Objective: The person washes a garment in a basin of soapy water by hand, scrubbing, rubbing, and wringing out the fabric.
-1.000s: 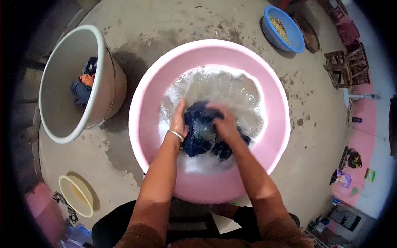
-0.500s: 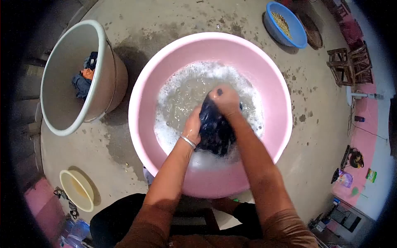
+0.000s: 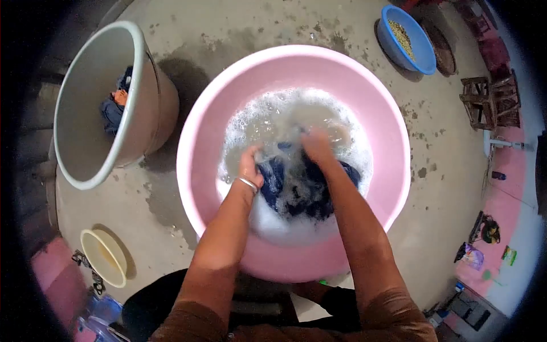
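Note:
A dark blue cloth, wet and bunched, lies partly under the soapy water of a large pink basin. My left hand, with a silver bangle at the wrist, is closed at the cloth's left edge; its lower fingers are hidden by cloth and water. Farther out, my right hand is closed on the upper part of the cloth and slightly smeared by motion, its fingertips at the water. White suds ring the water around both hands.
To the left stands a big pale bucket holding dark and orange clothes. A small cream basin sits lower left. At upper right are a blue basin with yellowish bits and wooden stools.
The cloth has gone from raised and gathered between my hands to lower and spread in the water. My hands have moved apart, the left leftward and the right slightly down.

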`<state>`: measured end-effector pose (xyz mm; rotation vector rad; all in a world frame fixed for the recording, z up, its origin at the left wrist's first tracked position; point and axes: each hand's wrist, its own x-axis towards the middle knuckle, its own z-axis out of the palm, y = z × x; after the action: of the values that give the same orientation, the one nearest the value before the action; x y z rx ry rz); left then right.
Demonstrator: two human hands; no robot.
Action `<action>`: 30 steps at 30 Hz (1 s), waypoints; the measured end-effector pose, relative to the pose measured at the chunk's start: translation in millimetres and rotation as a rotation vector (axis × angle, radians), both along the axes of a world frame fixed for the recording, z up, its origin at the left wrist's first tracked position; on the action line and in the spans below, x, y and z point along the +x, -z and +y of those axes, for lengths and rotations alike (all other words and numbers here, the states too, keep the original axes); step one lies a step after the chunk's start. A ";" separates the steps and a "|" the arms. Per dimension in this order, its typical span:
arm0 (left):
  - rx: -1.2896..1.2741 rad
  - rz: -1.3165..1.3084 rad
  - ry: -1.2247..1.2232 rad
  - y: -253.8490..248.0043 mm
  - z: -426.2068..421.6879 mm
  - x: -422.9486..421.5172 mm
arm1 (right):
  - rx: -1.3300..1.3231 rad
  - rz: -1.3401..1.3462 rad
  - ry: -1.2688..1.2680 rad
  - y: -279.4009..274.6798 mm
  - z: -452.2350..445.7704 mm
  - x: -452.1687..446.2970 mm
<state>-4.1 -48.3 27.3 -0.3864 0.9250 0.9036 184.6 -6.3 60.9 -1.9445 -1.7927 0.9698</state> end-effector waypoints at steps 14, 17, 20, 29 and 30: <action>0.088 0.085 0.267 -54.6 -31.6 62.4 | 0.119 -0.198 0.129 -13.2 -23.9 -4.5; 0.222 0.367 0.288 -39.3 -15.4 44.2 | 0.214 0.132 0.140 -30.0 -29.6 15.0; 0.578 1.099 0.539 -21.9 12.1 3.6 | 0.107 0.083 -0.175 -48.7 -74.7 23.5; 1.214 1.288 1.520 -135.1 9.2 -3.2 | 0.213 0.028 -0.016 -152.9 -98.6 23.5; 1.391 1.161 1.366 -159.6 9.2 9.4 | 0.244 0.083 0.029 -188.8 -96.9 27.2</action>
<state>5.3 -39.0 187.0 1.9354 1.0052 0.1767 211.9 -103.2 249.7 -1.7504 -1.7414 0.7707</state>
